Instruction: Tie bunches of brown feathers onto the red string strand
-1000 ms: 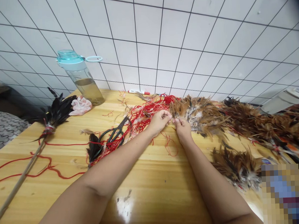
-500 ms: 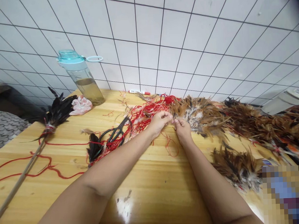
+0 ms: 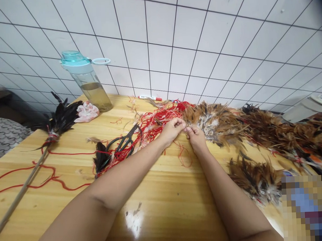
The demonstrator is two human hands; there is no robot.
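My left hand [image 3: 173, 130] is closed in a pinch at the right edge of a tangled heap of red string [image 3: 157, 117]. Thumb against finger, my right hand [image 3: 196, 136] pinches just beside it, the fingertips of both nearly meeting. Whatever lies between the fingertips is too small to make out. Brown feathers [image 3: 217, 121] with pale fluffy quill ends lie right behind and to the right of my right hand. Black-handled scissors [image 3: 124, 141] rest on the string left of my left forearm, next to a small bunch of black feathers [image 3: 100, 159].
A stick with black feathers [image 3: 61, 119] tied on lies at the left, red cord trailing from it. Behind stand a water bottle [image 3: 91, 84] and a crumpled pinkish cloth [image 3: 87, 111]. A red-capped marker [image 3: 149, 98] lies by the tiled wall. More brown feathers [image 3: 255, 173] sit at the right.
Both hands stay pinched at nearly the same spot. The view has shifted very slightly; nothing on the table has visibly moved.
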